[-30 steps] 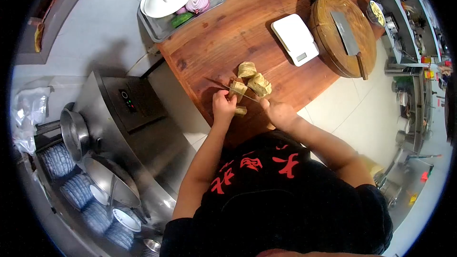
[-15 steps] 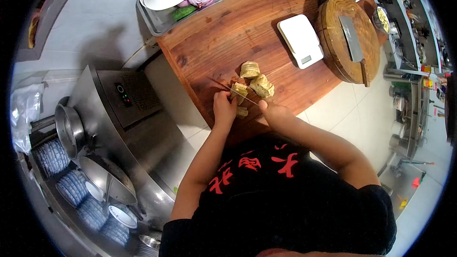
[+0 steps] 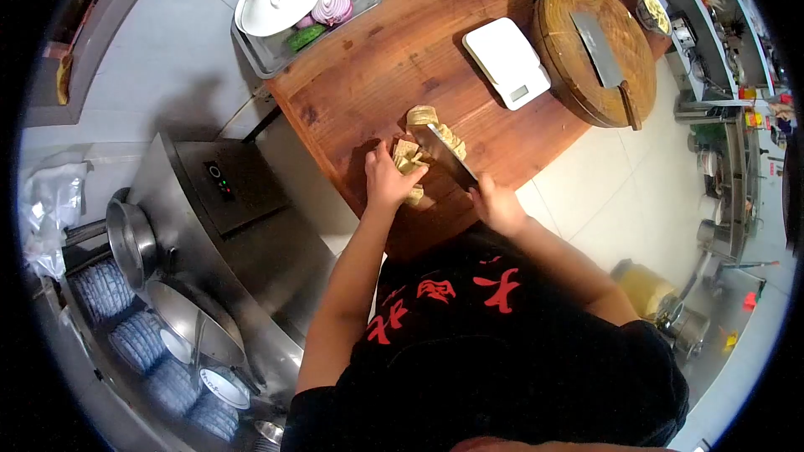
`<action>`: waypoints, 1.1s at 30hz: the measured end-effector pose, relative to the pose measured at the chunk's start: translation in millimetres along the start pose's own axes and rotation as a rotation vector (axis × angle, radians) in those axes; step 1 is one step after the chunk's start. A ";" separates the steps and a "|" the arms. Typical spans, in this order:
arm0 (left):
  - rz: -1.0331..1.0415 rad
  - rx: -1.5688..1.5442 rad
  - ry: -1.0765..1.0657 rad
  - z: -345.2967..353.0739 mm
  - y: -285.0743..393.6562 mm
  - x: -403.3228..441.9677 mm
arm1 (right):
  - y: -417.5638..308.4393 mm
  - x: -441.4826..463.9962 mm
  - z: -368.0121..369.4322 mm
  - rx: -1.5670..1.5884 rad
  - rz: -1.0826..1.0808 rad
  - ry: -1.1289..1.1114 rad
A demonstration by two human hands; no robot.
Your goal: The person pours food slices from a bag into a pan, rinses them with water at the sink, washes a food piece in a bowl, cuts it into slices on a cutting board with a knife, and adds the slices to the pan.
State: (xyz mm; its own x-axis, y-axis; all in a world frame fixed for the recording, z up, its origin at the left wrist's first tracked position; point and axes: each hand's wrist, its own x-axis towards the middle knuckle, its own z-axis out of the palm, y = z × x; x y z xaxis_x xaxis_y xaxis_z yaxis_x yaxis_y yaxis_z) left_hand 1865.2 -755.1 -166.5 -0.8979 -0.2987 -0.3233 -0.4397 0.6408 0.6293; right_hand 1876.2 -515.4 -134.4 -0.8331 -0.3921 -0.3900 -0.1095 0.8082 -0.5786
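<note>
My right hand [image 3: 499,204] is closed round the handle of a kitchen knife [image 3: 447,156], its broad blade tilted and pointing up and left over the table. With thumb and fingers on either side, my left hand [image 3: 389,179] grips a cut yellowish layered food chunk [image 3: 407,153]. Behind the blade, partly hidden, lies another chunk [image 3: 453,141]. A further chunk [image 3: 420,115] sits just beyond the knife's tip. Close to my left thumb is a smaller piece [image 3: 414,195], near the table's front edge.
On the wooden table [image 3: 368,75] lie a white kitchen scale [image 3: 507,63] and a round chopping block [image 3: 559,59] with a cleaver [image 3: 596,48] on it. A metal tray [image 3: 266,63] holds a lidded white dish, half an onion and a green vegetable. A steel counter [image 3: 276,238] stands left.
The knife has come away from the chunk at my left hand and moved right, its blade now tilted flatter. My left fingers have spread round the cut chunk. The whole view has shifted slightly.
</note>
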 end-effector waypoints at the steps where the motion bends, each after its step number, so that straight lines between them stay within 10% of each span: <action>1: 0.023 0.054 -0.016 -1.0 6.9 -0.7 | -9.9 -10.4 -15.7 -0.084 -0.062 0.082; 13: 0.084 0.193 -0.012 22.7 34.1 4.7 | 58.4 -20.4 -63.0 0.023 -0.266 0.223; 18: 0.004 -0.241 0.123 38.9 5.8 14.4 | 90.9 -5.6 -71.5 0.006 -0.505 0.262; 22: -0.177 -1.036 0.265 19.8 -10.0 -0.7 | 77.4 3.1 -79.1 -0.037 -0.022 -0.085; 27: -0.062 -1.536 0.378 -17.0 -21.2 -83.6 | 59.8 30.9 -74.9 0.036 -0.712 0.092; 33: -0.163 -1.913 0.758 16.9 -58.6 -290.3 | -30.4 -36.4 -72.0 -0.331 -0.923 -0.148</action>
State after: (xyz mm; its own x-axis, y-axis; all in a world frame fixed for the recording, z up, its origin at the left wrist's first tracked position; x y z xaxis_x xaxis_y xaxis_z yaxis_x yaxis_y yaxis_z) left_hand 2152.0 -694.1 -121.5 -0.4641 -0.7552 -0.4629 0.4922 -0.6543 0.5741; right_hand 1870.8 -494.1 -51.0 -0.2713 -0.9624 0.0142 -0.8459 0.2313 -0.4805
